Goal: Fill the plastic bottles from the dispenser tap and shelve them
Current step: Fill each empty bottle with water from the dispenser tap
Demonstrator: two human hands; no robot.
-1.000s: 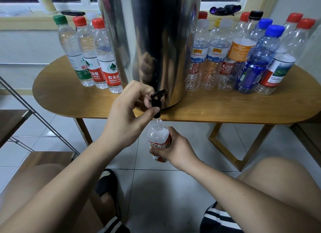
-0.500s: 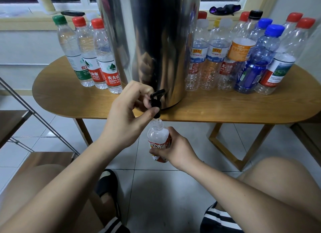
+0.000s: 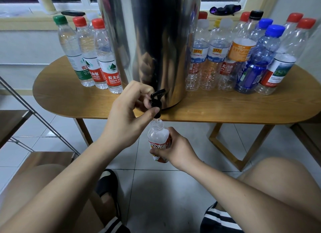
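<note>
Black tap (image 3: 155, 102) is pinched by left hand (image 3: 126, 114) grip; small uncapped bottle (image 3: 159, 140) is clamped in right hand (image 3: 175, 148) below it. "NONGFU SPRING" is read on red-capped bottles (image 3: 106, 59).

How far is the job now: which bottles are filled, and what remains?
Done, apparently: three capped bottles holding clear water stand left of the steel dispenser. In hand: the left hand works the black tap while the right hand holds a small uncapped bottle under it. Left: the empty-looking bottles on the right, and all shelving.
</note>
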